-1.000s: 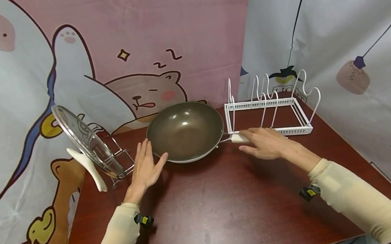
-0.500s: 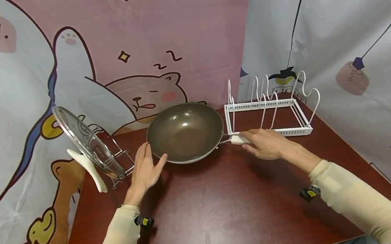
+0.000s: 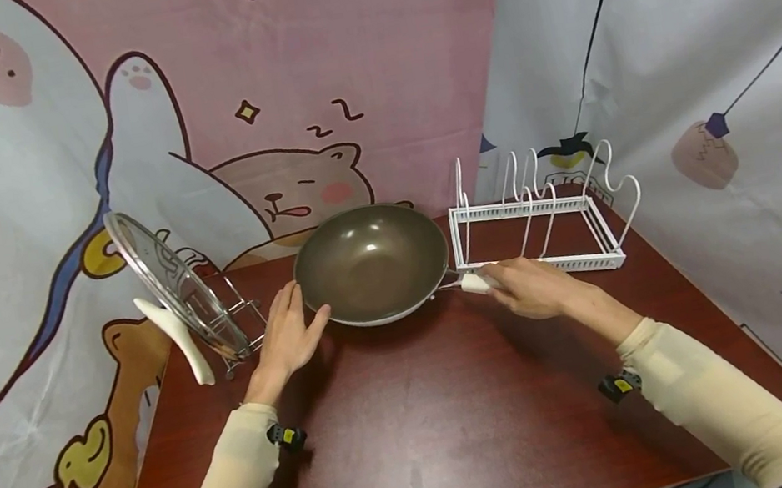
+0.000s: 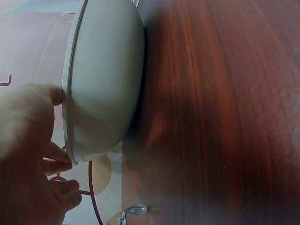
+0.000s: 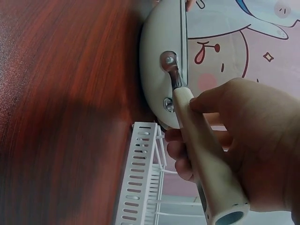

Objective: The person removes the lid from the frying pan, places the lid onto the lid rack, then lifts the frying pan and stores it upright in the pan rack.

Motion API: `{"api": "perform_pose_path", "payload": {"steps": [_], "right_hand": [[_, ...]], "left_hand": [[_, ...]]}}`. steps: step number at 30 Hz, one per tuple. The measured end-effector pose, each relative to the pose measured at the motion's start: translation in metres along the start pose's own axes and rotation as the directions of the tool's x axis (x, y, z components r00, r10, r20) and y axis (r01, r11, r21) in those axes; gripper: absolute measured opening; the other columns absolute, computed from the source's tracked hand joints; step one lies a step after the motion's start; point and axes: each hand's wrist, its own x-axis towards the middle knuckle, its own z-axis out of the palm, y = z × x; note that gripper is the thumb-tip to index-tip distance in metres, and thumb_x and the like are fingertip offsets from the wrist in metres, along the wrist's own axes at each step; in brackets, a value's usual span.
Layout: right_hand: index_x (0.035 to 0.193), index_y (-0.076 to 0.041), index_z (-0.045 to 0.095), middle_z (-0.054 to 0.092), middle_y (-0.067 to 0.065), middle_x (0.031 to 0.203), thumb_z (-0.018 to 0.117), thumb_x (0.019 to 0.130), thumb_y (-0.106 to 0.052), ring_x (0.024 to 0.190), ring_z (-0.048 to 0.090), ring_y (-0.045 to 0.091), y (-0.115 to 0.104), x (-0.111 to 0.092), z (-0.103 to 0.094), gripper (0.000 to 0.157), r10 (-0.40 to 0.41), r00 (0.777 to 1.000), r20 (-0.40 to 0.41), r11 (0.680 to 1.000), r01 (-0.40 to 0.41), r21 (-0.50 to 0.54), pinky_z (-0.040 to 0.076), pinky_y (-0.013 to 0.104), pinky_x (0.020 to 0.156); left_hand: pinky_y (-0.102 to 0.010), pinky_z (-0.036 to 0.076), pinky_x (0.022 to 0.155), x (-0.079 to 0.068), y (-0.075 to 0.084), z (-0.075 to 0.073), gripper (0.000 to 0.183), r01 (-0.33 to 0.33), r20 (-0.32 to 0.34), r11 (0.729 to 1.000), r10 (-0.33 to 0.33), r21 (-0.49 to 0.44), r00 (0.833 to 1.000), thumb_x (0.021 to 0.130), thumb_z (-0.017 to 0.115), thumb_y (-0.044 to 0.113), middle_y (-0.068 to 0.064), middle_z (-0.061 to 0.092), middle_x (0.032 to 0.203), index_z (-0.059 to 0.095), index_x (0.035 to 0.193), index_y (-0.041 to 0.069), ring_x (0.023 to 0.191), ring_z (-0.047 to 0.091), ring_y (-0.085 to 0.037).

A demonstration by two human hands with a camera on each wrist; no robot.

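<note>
A wok point(image 3: 371, 264) with a brown inside, a pale outside and a cream handle point(image 5: 201, 145) stands upright on the dark red table point(image 3: 421, 442). My right hand point(image 3: 530, 286) grips this handle, its thumb along one side and curled fingers round the other in the right wrist view. At the wok's left rim, my left hand point(image 3: 287, 335) has its fingers fairly straight and its thumb spread. Thumb and fingertips touch the rim in the left wrist view, where the pale outer wall point(image 4: 103, 79) shows. The wok's base is hidden.
At the left, a glass lid point(image 3: 172, 277) leans in a wire stand point(image 3: 251, 324), with a cream curved handle-like piece point(image 3: 177, 335) beside it. A white rack point(image 3: 583, 261) with several upright wire loops stands right of the wok, close behind my right hand. Printed cloth hangs behind.
My right hand's fingers have curled further round the wok's handle. The left hand has barely shifted at the rim. The wok stays almost in the same place.
</note>
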Motion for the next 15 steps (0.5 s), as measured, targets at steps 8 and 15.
{"api": "perform_pose_path", "payload": {"steps": [8,15], "right_hand": [[0.130,-0.012,0.065,0.070,-0.001,0.095,0.061,0.102,-0.021,0.084,0.065,0.015,-0.003,0.000,-0.002,0.029,-0.020,0.998,0.060,0.999,0.018,0.047,0.057,0.044,0.078],[0.130,-0.011,0.063,0.069,0.000,0.099,0.060,0.104,-0.023,0.090,0.066,0.016,-0.008,-0.001,-0.002,0.029,-0.031,0.995,0.099,0.996,0.023,0.082,0.057,0.045,0.084]], "left_hand": [[-0.054,0.021,0.131,0.005,-0.002,-0.001,0.083,0.000,0.038,1.000,0.001,-0.020,0.999,0.104,0.050,0.050,-0.023,0.022,0.171,0.026,0.159,-0.007,0.160,0.021,-0.041],[-0.051,0.022,0.132,0.012,-0.005,0.000,0.077,-0.013,0.032,1.000,0.014,-0.029,0.999,0.103,0.051,0.042,-0.021,0.023,0.170,0.026,0.160,-0.004,0.159,0.022,-0.039]]}}
